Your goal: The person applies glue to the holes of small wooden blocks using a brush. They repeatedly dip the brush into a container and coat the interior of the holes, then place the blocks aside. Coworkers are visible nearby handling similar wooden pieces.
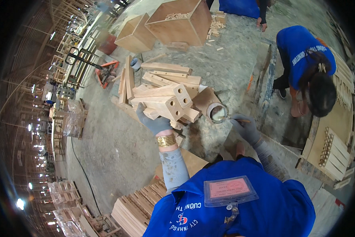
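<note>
The wooden block (165,103) with drilled holes in its end sits in my left hand (155,123), gloved fingers clenched under it, its long axis running left to right with the holed end facing the small round pot (218,113) just beside it; my right hand (244,128) is nearer that pot, fingers pinched on a thin brush (240,119) whose tip reaches toward the rim; behind the block lies a heap of wooden pieces (167,75); a co-worker (308,67) in blue bends at the right.
</note>
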### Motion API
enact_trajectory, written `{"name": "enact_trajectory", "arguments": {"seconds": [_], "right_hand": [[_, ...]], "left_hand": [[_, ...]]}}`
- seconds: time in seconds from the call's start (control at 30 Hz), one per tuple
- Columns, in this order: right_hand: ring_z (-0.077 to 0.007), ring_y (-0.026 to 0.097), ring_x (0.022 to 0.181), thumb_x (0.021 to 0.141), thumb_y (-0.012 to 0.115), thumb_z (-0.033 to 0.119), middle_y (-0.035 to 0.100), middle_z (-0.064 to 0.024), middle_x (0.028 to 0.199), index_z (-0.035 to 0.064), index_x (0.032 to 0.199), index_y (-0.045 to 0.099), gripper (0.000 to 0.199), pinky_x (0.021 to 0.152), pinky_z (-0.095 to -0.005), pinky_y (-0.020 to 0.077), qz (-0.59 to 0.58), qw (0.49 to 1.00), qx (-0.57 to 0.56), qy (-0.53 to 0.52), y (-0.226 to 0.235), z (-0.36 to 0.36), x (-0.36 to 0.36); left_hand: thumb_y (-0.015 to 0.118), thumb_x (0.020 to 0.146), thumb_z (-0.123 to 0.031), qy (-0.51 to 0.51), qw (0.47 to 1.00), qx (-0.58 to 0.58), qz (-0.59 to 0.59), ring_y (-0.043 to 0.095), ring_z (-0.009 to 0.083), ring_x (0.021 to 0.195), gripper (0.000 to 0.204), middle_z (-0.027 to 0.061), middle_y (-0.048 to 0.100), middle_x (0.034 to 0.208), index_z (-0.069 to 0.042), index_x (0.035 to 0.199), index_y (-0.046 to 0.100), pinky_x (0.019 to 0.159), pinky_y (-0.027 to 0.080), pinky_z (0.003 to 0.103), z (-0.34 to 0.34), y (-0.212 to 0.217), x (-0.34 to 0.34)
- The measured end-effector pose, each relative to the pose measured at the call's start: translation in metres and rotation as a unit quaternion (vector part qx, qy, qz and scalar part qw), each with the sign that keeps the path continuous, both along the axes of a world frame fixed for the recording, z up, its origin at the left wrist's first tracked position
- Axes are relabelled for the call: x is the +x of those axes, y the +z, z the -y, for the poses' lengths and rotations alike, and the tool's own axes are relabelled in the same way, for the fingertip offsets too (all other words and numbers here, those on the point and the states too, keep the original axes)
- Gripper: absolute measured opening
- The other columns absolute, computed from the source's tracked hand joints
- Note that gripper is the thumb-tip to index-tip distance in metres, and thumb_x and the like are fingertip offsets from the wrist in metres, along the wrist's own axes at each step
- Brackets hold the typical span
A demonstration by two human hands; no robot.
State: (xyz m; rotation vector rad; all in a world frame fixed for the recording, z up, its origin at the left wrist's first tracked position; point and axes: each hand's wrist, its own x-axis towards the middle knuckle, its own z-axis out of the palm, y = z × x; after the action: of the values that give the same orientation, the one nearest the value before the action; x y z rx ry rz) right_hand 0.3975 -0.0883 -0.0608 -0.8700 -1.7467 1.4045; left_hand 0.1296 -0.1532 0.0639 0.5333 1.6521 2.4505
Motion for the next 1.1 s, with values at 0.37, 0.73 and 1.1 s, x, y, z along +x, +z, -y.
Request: {"name": "enact_trajectory", "arguments": {"seconds": [0.37, 0.73, 1.1], "right_hand": [[-0.0137, 0.061, 0.071, 0.088, 0.059, 0.016, 0.066, -0.0081, 0.084, -0.0025, 0.098, 0.062, 0.021, 0.064, -0.0275, 0.0505, -0.205, 0.894, -0.386, -0.097, 0.02, 0.011, 0.019], [-0.0139, 0.064, 0.071, 0.087, 0.058, 0.003, 0.065, -0.0119, 0.079, -0.0064, 0.094, 0.06, 0.012, 0.063, -0.0249, 0.0526, -0.303, 0.953, -0.012, -0.002, 0.206, -0.01, 0.003], [-0.0077, 0.061, 0.071, 0.083, 0.064, -0.001, 0.064, -0.0047, 0.08, -0.0015, 0.094, 0.061, 0.012, 0.061, -0.0206, 0.0487, -0.202, 0.974, 0.097, 0.026, 0.215, -0.006, -0.006]], "left_hand": [[0.058, 0.081, -0.007, -0.126, 0.987, 0.09, 0.054, 0.047, 0.0257, 0.114, 0.047, 0.0172, 0.043, 0.127, -0.005, 0.123, 0.038, 0.094, 0.046, 0.038, 0.007, -0.035, -0.038], [0.056, 0.086, -0.018, -0.067, 0.992, -0.032, -0.1, 0.048, 0.0269, 0.114, 0.046, 0.016, 0.044, 0.128, -0.007, 0.126, 0.035, 0.095, 0.046, 0.039, -0.008, -0.043, -0.018], [0.054, 0.085, -0.024, -0.162, 0.964, 0.133, 0.161, 0.046, 0.0283, 0.118, 0.048, 0.0153, 0.044, 0.13, -0.007, 0.127, 0.039, 0.098, 0.043, 0.043, -0.019, 0.014, 0.014]]}}
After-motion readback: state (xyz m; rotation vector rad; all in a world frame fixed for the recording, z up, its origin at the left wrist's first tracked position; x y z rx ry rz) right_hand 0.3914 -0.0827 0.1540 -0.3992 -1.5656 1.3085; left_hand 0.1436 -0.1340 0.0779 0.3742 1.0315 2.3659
